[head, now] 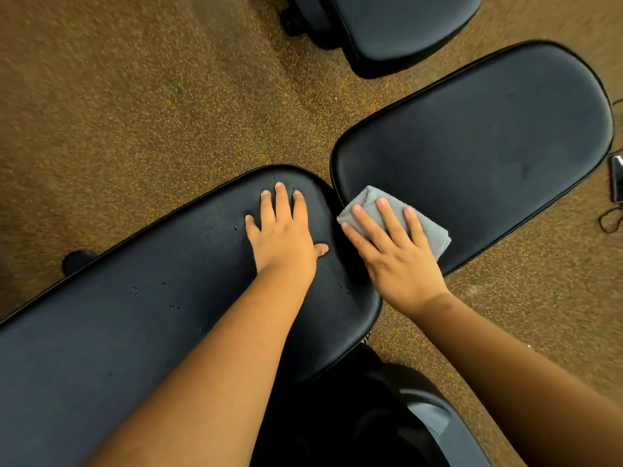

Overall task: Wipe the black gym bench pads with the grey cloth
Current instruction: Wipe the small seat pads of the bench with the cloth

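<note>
**Cloth pressed flat at the near end of the far pad**

The person is leaning over two black bench pads that are meeting end to end above a speckled brown floor [135, 96]. The right hand [394, 254] is lying flat on the folded grey cloth [374, 205], its fingers [387, 217] straight and spread apart, pressing the cloth down rather than gripping it. The cloth is sitting on the near, rounded end of the right-hand pad [488, 129], just beside the gap between the two pads, with one folded corner poking out past the fingertips and another showing to the right of the hand.

The left hand [286, 234] is resting palm down on the end of the left-hand pad [118, 332], fingers straight and slightly splayed, thumb pointing toward the gap, holding nothing. Small dark specks are dotting that pad's surface. A third black pad [404, 25] is standing further off at the top, and a thin cable [610, 224] is trailing on the floor at the right edge.
</note>
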A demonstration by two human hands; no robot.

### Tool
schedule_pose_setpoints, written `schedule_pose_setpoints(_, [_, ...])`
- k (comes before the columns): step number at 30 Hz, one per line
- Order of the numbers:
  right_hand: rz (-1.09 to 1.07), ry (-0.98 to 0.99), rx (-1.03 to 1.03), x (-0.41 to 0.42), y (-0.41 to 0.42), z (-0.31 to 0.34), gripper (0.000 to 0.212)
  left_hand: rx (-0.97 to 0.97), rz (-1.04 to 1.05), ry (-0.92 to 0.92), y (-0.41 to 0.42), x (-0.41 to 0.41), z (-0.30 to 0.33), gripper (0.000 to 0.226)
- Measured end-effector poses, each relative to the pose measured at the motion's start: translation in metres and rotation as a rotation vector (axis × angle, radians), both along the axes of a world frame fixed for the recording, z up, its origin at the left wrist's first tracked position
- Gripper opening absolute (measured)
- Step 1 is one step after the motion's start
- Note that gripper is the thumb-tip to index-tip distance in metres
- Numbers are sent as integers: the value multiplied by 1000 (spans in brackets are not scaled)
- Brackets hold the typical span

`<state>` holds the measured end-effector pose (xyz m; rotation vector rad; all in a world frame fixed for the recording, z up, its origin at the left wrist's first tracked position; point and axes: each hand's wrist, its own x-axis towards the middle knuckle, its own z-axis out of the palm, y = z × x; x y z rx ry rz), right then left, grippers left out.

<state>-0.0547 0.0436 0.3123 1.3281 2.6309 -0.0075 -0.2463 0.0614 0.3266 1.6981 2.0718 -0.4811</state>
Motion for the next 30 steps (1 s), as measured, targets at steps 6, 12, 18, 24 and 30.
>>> schedule_pose_setpoints(6, [-99, 75, 38, -34, 44, -6, 51, 3, -2, 10, 0, 1, -1, 100])
schedule_pose_setpoints(12, [-211, 103, 14, -10, -12, -5, 63, -5, -3, 28, -1, 1, -1, 102])
schedule_pose_setpoints(18, [-265, 130, -15, 25, -38, 4, 53, -20, -3, 38, 0, 2, -1, 102])
schedule_pose_setpoints(24, [-493, 157, 78, 41, 29, 17, 49, -40, 5, 33, 1, 3, 0, 102])
schedule_pose_setpoints(30, [-560, 180, 97, 34, 43, 18, 51, -44, 8, 32, 2, 4, 0, 102])
